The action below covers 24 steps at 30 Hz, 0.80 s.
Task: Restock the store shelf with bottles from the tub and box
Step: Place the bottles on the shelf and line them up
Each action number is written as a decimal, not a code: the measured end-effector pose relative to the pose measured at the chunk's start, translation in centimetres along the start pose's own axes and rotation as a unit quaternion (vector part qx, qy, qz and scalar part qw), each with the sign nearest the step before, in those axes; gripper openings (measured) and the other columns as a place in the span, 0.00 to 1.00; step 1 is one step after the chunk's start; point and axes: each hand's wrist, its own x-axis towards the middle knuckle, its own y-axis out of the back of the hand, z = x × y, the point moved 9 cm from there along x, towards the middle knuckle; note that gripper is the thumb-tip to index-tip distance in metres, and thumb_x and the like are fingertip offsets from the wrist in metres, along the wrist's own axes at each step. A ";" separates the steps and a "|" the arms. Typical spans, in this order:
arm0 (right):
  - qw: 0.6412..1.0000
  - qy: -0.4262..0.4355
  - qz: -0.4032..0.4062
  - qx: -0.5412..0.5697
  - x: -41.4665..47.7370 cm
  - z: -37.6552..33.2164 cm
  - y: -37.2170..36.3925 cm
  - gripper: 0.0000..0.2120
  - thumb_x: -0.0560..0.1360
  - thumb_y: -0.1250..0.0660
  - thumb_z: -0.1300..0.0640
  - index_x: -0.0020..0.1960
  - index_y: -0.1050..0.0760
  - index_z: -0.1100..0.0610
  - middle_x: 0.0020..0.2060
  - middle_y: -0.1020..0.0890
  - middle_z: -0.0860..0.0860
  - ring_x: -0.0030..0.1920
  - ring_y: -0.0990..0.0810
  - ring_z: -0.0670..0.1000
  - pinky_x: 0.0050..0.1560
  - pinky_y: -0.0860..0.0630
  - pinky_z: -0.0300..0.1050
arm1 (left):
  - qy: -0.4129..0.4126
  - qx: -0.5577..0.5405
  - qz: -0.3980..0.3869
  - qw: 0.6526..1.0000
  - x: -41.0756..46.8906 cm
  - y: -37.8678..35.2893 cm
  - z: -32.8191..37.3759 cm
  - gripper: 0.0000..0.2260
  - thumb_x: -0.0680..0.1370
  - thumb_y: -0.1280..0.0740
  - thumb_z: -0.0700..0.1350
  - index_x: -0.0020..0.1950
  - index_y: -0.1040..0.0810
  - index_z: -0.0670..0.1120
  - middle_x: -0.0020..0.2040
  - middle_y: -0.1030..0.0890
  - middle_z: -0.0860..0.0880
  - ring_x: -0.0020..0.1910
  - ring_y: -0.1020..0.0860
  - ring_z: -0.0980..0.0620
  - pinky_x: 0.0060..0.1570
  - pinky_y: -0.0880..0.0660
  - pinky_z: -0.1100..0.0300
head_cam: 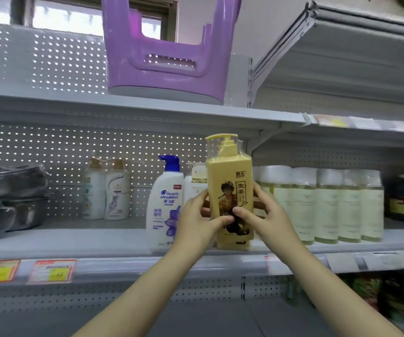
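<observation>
Holding: yellow bottle (pixel 230 190) clamped between left hand (pixel 196 215) and right hand (pixel 266 212), thumbs pressed across the printed front.
Bottle place: upright at the front edge of the shelf (pixel 74 242), just beside the white bottle (pixel 164 198) with a blue pump.
Bottle make: squared plastic body, pump top under clear film.
Right neighbours: pale bottles (pixel 327 205) in a row, translucent, yellowish liquid inside, white caps.
Above: purple stool (pixel 167 57), glossy plastic, upside down.
Far left: metal pots (pixel 14 198), stacked, film-wrapped.
</observation>
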 end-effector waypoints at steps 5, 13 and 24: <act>0.999 -0.020 0.019 0.032 0.3 3.3 1.7 0.31 0.69 0.24 0.50 0.69 0.32 0.39 0.59 0.24 0.38 0.58 0.28 0.30 0.55 0.29 0.31 | -0.003 -0.006 0.052 0.999 -0.4 -2.0 -0.2 0.30 0.68 0.22 0.47 0.68 0.29 0.59 0.56 0.22 0.59 0.55 0.24 0.60 0.52 0.24 0.63; 0.996 -0.049 0.016 0.071 0.0 6.9 1.1 0.34 0.70 0.25 0.49 0.72 0.33 0.42 0.67 0.27 0.40 0.67 0.30 0.38 0.67 0.31 0.41 | -0.026 0.044 0.038 0.998 -0.3 -4.0 -0.6 0.31 0.71 0.25 0.47 0.71 0.33 0.61 0.56 0.27 0.62 0.52 0.27 0.70 0.48 0.29 0.75; 0.987 -0.072 -0.011 0.141 1.1 8.8 -0.4 0.34 0.71 0.26 0.55 0.73 0.35 0.43 0.61 0.21 0.39 0.56 0.23 0.32 0.56 0.24 0.33 | -0.028 0.095 0.047 0.994 0.7 -4.0 -2.3 0.32 0.71 0.25 0.48 0.73 0.31 0.55 0.56 0.28 0.57 0.53 0.25 0.59 0.50 0.29 0.74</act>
